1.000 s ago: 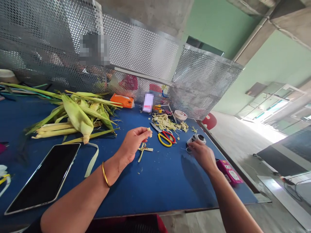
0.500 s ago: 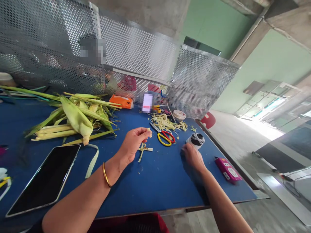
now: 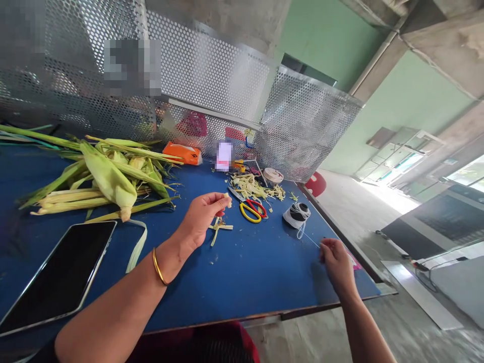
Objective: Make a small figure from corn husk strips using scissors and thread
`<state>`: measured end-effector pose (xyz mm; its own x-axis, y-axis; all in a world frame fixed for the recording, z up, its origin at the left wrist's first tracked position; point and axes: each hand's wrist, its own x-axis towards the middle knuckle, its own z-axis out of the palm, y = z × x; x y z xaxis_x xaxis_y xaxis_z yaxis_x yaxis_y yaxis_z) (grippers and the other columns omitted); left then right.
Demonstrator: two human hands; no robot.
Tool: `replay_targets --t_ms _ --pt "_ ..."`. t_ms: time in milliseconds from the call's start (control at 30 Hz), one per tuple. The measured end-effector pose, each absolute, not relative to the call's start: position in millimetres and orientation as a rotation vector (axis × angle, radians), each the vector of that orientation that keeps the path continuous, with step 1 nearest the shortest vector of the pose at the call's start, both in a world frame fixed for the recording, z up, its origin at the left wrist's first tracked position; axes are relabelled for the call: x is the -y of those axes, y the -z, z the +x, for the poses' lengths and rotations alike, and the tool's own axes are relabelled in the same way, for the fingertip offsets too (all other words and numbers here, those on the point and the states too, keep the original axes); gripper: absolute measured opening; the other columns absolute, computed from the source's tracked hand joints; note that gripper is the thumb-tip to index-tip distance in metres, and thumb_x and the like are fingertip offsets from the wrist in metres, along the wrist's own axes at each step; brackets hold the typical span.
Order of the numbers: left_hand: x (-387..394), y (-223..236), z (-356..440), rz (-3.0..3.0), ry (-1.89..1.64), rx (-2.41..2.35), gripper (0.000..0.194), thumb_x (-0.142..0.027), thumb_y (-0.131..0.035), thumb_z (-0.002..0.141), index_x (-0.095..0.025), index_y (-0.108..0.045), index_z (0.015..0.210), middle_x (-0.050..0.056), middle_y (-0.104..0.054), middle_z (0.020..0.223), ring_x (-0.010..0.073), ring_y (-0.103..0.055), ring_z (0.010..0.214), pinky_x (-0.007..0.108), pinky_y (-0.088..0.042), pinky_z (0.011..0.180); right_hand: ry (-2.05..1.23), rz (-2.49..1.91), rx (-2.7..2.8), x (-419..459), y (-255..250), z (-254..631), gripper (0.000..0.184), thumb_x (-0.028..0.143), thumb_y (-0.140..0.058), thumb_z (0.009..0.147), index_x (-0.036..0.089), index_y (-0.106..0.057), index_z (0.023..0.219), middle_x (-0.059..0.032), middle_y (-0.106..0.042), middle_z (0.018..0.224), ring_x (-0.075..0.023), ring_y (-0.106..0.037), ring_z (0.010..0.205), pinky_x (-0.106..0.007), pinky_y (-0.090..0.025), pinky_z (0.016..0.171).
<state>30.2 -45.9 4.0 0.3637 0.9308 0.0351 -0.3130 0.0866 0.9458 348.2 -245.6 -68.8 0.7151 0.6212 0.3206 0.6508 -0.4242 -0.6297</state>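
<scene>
Thread [image 3: 312,240] runs taut-looking from the wound spool [image 3: 297,217] to my right hand [image 3: 336,259], above the right part of the blue tabletop [image 3: 257,282]. Half a second ago that hand was right beside the spool; since then it has moved off toward the table's right edge, so I read a length as now drawn out and ready to work with. Its long axis slants from the spool toward my near right, the free end hidden in the fingers, which are curled in with almost no gap on the strand. A slack loop (pale, hard to trace) sits at the spool's near side. My left hand [image 3: 202,217] has stayed put, thumb and fingertips pinched on a small pale husk piece [image 3: 228,200], just beyond the crossed husk strips [image 3: 218,228]; the scissors [image 3: 250,210] lie to its right, untouched.
</scene>
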Motion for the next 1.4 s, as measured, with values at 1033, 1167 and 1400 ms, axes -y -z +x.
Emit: replay_targets --t_ms 1033,1167,1400 --pt "82 28 53 0.928 -0.289 -0.713 0.024 -0.025 -0.081 0.056 -0.012 -0.066 0.069 0.000 -0.060 0.065 0.0071 -0.049 0.054 0.021 -0.037 0.049 0.194 -1.827 2.015 222 81 150 0.028 0.001 -0.042 0.084 0.017 -0.061 0.096 -0.0036 -0.066 0.073 -0.0185 -0.061 0.063 -0.029 -0.040 0.062" --pt "69 23 49 0.950 -0.425 -0.701 0.025 -0.024 -0.080 0.053 -0.012 -0.064 0.068 -0.002 -0.056 0.062 0.0050 -0.041 0.050 0.020 -0.029 0.046 -0.337 -1.680 1.565 217 69 171 0.026 0.028 -0.047 0.095 0.020 -0.058 0.117 0.0024 -0.065 0.067 -0.0128 -0.059 0.054 -0.023 -0.044 0.055" --pt "61 21 47 1.008 -0.528 -0.783 0.025 -0.026 -0.078 0.052 -0.014 -0.061 0.065 -0.002 -0.054 0.058 0.0066 -0.036 0.049 0.023 -0.027 0.046 0.134 -2.253 1.579 114 25 248 0.026 0.032 -0.047 0.097 0.015 -0.062 0.112 -0.0101 -0.068 0.105 -0.0194 -0.064 0.094 -0.031 -0.050 0.082"
